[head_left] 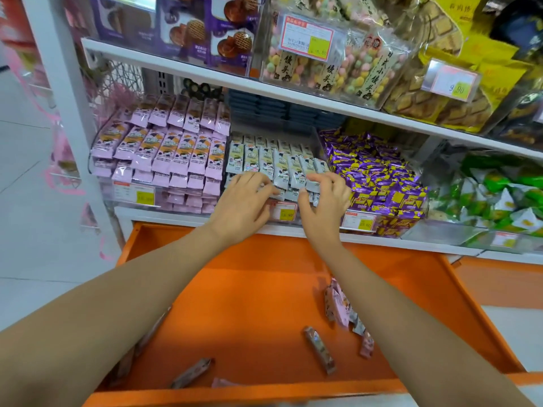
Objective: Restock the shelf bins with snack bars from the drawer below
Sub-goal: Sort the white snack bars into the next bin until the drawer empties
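From the head view, both my hands are up at the front row of the grey-white bars (279, 165) in the middle bin (289, 221). My right hand (326, 201) has its fingers curled over the tops of the front bars with the thumb in front, so it pinches that row narrowly. My left hand (244, 201) lies bent over the bars beside it. Its thumb is hidden, so I cannot tell whether it grips or only presses.

I judge this step to be squaring the row. To do it well I should keep the bars upright, press them back evenly, and stop them spilling over the front lip (the wrappers look slick). I should also keep clear of the pink bars (164, 151) on the left and the purple sweets (376, 177) on the right.

The stock still to be moved is not under my fingers. The loose bars (320, 348) lie scattered on the floor of the orange drawer (264, 274), below the shelf and well apart from both hands. A few more sit near the drawer's front edge.
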Demonstrator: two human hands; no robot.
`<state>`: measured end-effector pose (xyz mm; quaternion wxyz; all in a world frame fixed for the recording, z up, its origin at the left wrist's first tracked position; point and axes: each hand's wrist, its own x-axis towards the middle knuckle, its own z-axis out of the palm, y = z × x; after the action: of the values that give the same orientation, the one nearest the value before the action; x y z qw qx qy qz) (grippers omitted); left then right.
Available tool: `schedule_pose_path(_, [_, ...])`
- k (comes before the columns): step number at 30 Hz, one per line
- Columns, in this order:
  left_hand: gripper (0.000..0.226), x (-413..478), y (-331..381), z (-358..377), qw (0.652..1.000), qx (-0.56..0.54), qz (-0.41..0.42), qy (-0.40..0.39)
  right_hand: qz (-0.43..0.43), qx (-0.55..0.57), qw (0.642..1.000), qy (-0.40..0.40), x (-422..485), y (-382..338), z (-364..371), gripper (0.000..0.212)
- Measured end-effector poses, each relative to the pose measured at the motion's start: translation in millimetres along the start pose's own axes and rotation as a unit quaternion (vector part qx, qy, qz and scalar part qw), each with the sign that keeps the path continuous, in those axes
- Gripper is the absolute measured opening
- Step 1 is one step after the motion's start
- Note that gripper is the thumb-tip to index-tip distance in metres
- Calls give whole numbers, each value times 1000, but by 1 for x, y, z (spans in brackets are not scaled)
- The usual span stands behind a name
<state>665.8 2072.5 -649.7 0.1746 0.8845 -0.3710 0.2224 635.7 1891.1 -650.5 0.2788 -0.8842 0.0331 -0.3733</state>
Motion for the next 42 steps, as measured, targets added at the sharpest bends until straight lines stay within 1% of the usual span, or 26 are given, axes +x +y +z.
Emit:
schedule_pose_path(2, [33, -23, -4, -5, 1000, -7, 5, 2, -50, 76, 996, -21, -13, -9, 1, 24])
schedule_pose_path(4, [30, -52, -13, -7, 1000, -6, -3, -12, -52, 140, 985, -88, -31, -20, 8, 17])
schedule_pose_path(6, [31, -84, -25, -8, 999, -4, -19, -42, -56, 160, 972, -160, -53, -29, 21, 12])
schedule_pose_path(8, [32, -117, -41, -6, 995, -2, -42, -86, -59, 164, 959, -225, -77, -32, 44, 13])
schedule_pose_path(11, [35, -169, -70, 2, 978, 16, -95, -185, -46, 162, 930, -328, -116, -37, 81, 12])
schedule_pose_path(14, [42, -218, -99, 13, 958, 24, -119, -259, -31, 161, 877, -451, -153, -38, 112, 12])
schedule_pose_path(17, [51, -248, -116, 19, 952, 36, -132, -273, -25, 136, 819, -557, -185, -30, 142, 16])
schedule_pose_path(20, [60, -268, -122, 24, 950, 47, -137, -277, -19, 93, 753, -651, -213, -18, 166, 27])
schedule_pose_path(23, [61, -281, -125, 28, 949, 35, -140, -280, -58, 28, 700, -711, -240, 0, 183, 38])
schedule_pose_path(26, [61, -282, -125, 29, 950, 29, -147, -274, -108, -62, 630, -767, -261, 18, 193, 57])
schedule_pose_path(27, [61, -281, -125, 29, 951, 30, -145, -271, -122, -93, 608, -779, -266, 22, 194, 59])
schedule_pose_path(28, [60, -281, -125, 29, 952, 30, -146, -267, -149, -123, 593, -782, -270, 24, 195, 56])
schedule_pose_path(29, [58, -282, -125, 30, 953, 30, -148, -263, -171, -135, 593, -775, -272, 24, 198, 48])
schedule_pose_path(30, [56, -282, -124, 31, 953, 32, -149, -261, -191, -132, 602, -764, -275, 24, 199, 40])
schedule_pose_path(31, [54, -282, -124, 31, 953, 40, -150, -260, -160, -121, 618, -760, -277, 25, 199, 34])
schedule_pose_path(32, [52, -281, -124, 32, 953, 52, -149, -258, -157, -119, 612, -766, -274, 28, 196, 30])
schedule_pose_path(33, [49, -279, -123, 33, 953, 62, -146, -257, -149, -111, 618, -764, -274, 31, 196, 25])
schedule_pose_path(34, [46, -276, -123, 33, 954, 71, -140, -255, -137, -105, 615, -769, -274, 34, 199, 19])
schedule_pose_path(35, [43, -271, -122, 34, 955, 78, -130, -255, -114, -91, 625, -767, -271, 38, 201, 11])
schedule_pose_path(36, [43, -265, -121, 36, 957, 82, -122, -251, -80, -62, 634, -767, -267, 40, 201, 7])
schedule_pose_path(37, [44, -258, -119, 38, 959, 75, -115, -248, -57, -33, 653, -754, -261, 42, 201, 9])
schedule_pose_path(39, [41, -245, -113, 46, 964, 48, -103, -241, 37, 33, 703, -710, -248, 42, 195, 14])
schedule_pose_path(40, [36, -238, -110, 52, 960, 30, -107, -259, 89, 65, 719, -687, -241, 42, 192, 19])
schedule_pose_path(41, [34, -232, -107, 60, 947, 17, -119, -298, 133, 96, 731, -662, -236, 45, 190, 20])
schedule_pose_path(42, [36, -229, -106, 71, 927, 15, -135, -349, 164, 112, 742, -641, -232, 49, 189, 20])
